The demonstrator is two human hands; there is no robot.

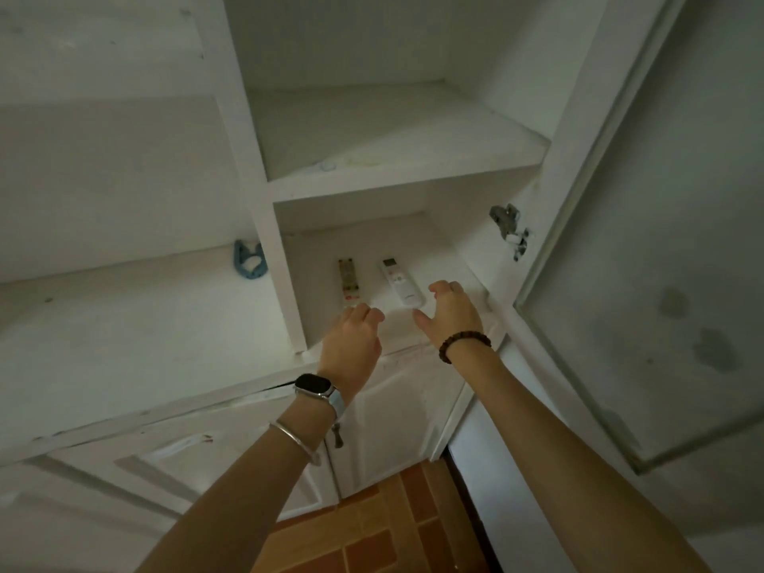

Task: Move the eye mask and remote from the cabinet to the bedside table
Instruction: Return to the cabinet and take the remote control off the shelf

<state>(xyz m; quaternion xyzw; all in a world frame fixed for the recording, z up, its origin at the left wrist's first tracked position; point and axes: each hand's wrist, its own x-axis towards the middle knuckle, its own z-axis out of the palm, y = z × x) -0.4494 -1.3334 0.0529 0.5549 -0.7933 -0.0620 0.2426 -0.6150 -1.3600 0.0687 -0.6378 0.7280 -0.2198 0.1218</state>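
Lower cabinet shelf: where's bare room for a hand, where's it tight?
Bare: shelf front between the left hand and right hand, and behind both remotes. Tight: the slim gap between the left remote and right remote. The upper shelf looks bare.

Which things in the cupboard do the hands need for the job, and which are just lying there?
For the job:
- white remote, close to the right hand
- possibly the second remote, by the left hand
- no eye mask can be made out

Just lying about:
- blue thing on the left shelf
- small round thing on the upper shelf
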